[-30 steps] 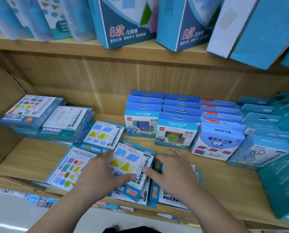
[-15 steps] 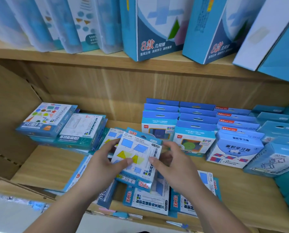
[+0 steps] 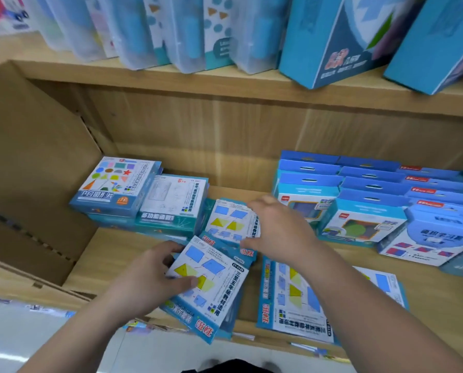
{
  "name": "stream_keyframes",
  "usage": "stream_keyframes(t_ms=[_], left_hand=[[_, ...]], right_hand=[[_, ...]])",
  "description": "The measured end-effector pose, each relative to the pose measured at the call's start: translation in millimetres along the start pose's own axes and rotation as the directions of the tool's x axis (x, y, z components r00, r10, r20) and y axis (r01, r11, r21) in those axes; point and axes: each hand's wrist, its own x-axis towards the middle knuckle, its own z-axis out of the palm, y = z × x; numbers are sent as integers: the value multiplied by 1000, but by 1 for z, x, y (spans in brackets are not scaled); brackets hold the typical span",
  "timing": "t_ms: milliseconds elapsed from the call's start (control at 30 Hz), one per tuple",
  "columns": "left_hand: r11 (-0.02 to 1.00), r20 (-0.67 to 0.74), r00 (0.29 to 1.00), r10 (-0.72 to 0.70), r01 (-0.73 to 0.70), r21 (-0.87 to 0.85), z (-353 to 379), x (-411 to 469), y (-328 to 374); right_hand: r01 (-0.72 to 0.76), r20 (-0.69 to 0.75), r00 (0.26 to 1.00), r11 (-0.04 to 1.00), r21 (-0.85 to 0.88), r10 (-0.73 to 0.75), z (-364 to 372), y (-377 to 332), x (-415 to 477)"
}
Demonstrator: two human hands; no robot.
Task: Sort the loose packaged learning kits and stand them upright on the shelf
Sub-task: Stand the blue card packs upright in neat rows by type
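Several flat blue-and-white learning kits printed with blue and yellow shapes lie loose on the wooden shelf (image 3: 117, 254). My left hand (image 3: 152, 275) grips one such kit (image 3: 211, 286) by its left edge, tilted at the shelf's front over other kits. My right hand (image 3: 278, 230) pinches the right edge of a second, matching kit (image 3: 229, 222) further back, beside the left stacks. Two more kits (image 3: 287, 294) (image 3: 383, 284) lie flat to the right, partly under my right forearm.
Stacked flat boxes (image 3: 114, 184) (image 3: 174, 197) sit at the back left. Rows of upright blue boxes (image 3: 359, 224) (image 3: 426, 238) fill the back right. A cardboard panel (image 3: 36, 170) walls the left. The upper shelf (image 3: 225, 84) holds tall boxes and clear cases.
Both hands held one kit together before. Now they are apart: my right hand has gone back with one kit, and my left hand holds another at the front.
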Motion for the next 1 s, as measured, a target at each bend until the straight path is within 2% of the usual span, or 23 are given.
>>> stream_keyframes(t_ms=[67, 167, 367, 467, 567, 700, 1000], left_hand=[[992, -22, 1000, 14, -11, 123, -3, 1, 0], [916, -80, 993, 92, -53, 397, -7, 7, -1], [898, -22, 978, 207, -181, 400, -6, 10, 5], [877, 28, 976, 214, -204, 436, -3, 10, 8], [900, 51, 979, 195, -200, 387, -2, 11, 3], [923, 53, 979, 197, -203, 326, -1, 13, -2], [931, 32, 971, 235, -235, 278, -2, 15, -6]], right_hand=[[-23, 140, 990, 998, -62, 31, 2, -3, 13], [-39, 234, 971, 996, -84, 57, 8, 2, 22], [-113, 300, 950, 990, 87, 83, 12, 9, 23], [-132, 284, 953, 987, 94, 101, 12, 5, 21], [-129, 233, 965, 991, 26, 119, 13, 1, 17], [-154, 52, 987, 988, -3, 154, 15, -3, 10], [-136, -249, 953, 977, 164, 174, 22, -11, -8]])
